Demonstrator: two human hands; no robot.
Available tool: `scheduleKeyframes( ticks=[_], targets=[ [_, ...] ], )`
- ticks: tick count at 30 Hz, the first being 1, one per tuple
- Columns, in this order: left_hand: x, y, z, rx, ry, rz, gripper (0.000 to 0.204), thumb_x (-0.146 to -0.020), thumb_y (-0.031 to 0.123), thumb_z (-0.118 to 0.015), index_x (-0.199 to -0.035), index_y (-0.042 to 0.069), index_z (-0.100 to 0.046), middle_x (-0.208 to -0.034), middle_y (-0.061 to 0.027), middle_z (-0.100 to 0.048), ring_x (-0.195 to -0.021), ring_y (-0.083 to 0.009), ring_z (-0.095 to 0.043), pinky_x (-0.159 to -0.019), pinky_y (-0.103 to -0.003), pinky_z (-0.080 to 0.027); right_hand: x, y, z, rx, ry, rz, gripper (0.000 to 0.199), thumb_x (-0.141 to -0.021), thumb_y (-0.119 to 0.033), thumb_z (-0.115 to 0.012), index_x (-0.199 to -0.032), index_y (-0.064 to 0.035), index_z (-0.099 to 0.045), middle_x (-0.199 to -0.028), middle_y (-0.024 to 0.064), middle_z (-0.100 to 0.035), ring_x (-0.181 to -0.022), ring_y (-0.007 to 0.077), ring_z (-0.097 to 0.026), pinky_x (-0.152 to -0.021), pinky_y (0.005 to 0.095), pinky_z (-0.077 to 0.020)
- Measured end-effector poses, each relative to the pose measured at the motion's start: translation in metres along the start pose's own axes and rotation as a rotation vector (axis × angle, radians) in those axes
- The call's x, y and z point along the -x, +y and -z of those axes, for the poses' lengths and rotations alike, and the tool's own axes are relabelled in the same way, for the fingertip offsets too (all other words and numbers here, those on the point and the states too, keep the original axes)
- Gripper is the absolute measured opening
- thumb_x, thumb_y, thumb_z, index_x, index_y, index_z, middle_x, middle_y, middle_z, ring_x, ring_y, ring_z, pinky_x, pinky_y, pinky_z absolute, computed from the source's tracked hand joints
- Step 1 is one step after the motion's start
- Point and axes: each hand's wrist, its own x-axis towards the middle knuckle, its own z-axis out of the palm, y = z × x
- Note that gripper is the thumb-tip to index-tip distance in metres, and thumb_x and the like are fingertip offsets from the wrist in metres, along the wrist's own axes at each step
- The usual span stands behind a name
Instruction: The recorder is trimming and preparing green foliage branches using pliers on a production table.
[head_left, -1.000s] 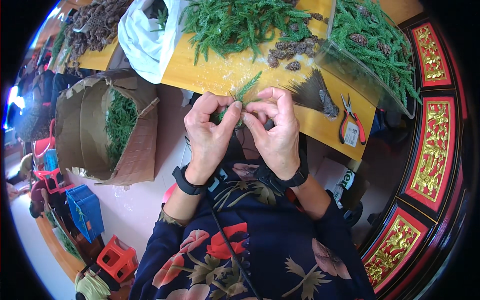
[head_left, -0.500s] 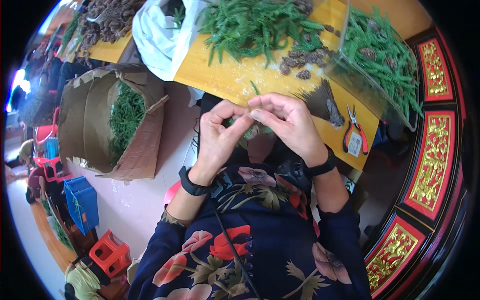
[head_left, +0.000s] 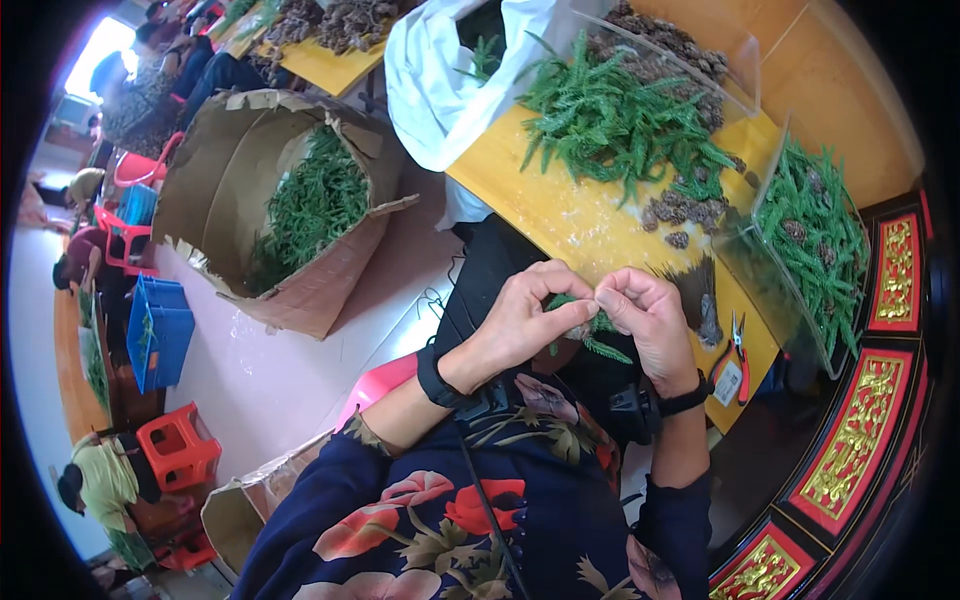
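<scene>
My left hand [head_left: 525, 318] is closed in a pinch on a green artificial pine sprig [head_left: 605, 345], whose needled tips show below and beside the fingers. Right against it, my right hand [head_left: 648, 318] is also pinched, thumb on forefinger; what lies between those fingertips is too small to make out. Both hands meet above my lap at the near edge of the yellow table [head_left: 610, 240]. Just beyond the right hand lie a bundle of thin dark wires [head_left: 700, 300] and red-handled pliers [head_left: 737, 362].
Green sprigs [head_left: 615, 125] and small pine cones [head_left: 685, 212] lie on the table. A clear bin [head_left: 800, 285] of sprigs with cones stands at right, a white sack [head_left: 430, 90] at the back. A cardboard box [head_left: 340, 265] holds more sprigs. Left are a blue crate [head_left: 160, 335], stools and other people.
The view has swung, so the table, box and bin appear shifted right. My hands stay together at the fingertips; more of the sprig now shows beneath them.
</scene>
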Motion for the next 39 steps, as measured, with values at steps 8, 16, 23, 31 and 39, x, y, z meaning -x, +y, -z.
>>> scheduleKeyframes(
  ticks=[8,16,23,31,39],
  targets=[
    [0.005,0.012,-0.002,0.351,-0.106,0.339,0.018,-0.091,0.014,-0.063,-0.102,0.0,-0.063,-0.087,0.0008,-0.062,-0.077,-0.004,-0.055,-0.07,-0.02,-0.045,-0.001,0.0,0.004,0.041,0.121,0.062,0.007,-0.09,-0.009,-0.062,-0.088,-0.002,-0.062,-0.076,-0.0064,-0.058,-0.065,-0.0001,-0.048,-0.058,0.0158,-0.0363],
    [0.004,0.011,-0.01,0.475,0.001,0.301,0.015,-0.09,0.01,-0.061,-0.1,0.0,-0.063,-0.084,0.0003,-0.063,-0.075,-0.0034,-0.057,-0.068,-0.018,-0.046,-0.003,0.001,-0.005,0.039,0.211,0.129,0.008,-0.089,-0.01,-0.064,-0.086,-0.002,-0.063,-0.072,-0.0052,-0.057,-0.06,-0.0004,-0.045,-0.053,0.0153,-0.0329],
    [-0.001,0.01,-0.011,0.47,0.153,0.364,0.006,-0.084,0.005,-0.062,-0.086,0.0,-0.065,-0.069,0.0027,-0.059,-0.058,-0.0023,-0.05,-0.053,-0.018,-0.038,0.005,0.004,-0.012,0.146,0.232,0.191,0.008,-0.087,-0.006,-0.065,-0.092,0.001,-0.065,-0.072,-0.0042,-0.058,-0.061,0.0009,-0.048,-0.055,0.0157,-0.0368],
    [-0.009,0.014,0.003,0.646,0.07,0.44,0.006,-0.083,0.004,-0.06,-0.084,0.0,-0.064,-0.072,0.0018,-0.06,-0.062,-0.0024,-0.051,-0.056,-0.018,-0.039,0.005,-0.015,-0.003,0.586,0.247,0.431,0.021,-0.081,0.002,-0.068,-0.102,-0.0008,-0.066,-0.091,0.0011,-0.059,-0.064,0.0037,-0.052,-0.059,0.0184,-0.0425],
    [-0.011,0.011,0.014,0.76,-0.089,0.496,0.009,-0.084,0.006,-0.058,-0.087,0.0,-0.064,-0.073,0.0013,-0.061,-0.062,-0.0025,-0.052,-0.058,-0.017,-0.041,-0.011,-0.013,0.014,0.818,0.049,0.76,0.029,-0.074,0.003,-0.072,-0.101,-0.0048,-0.068,-0.104,0.0073,-0.057,-0.071,0.0104,-0.059,-0.061,0.0226,-0.0455]
  ],
)
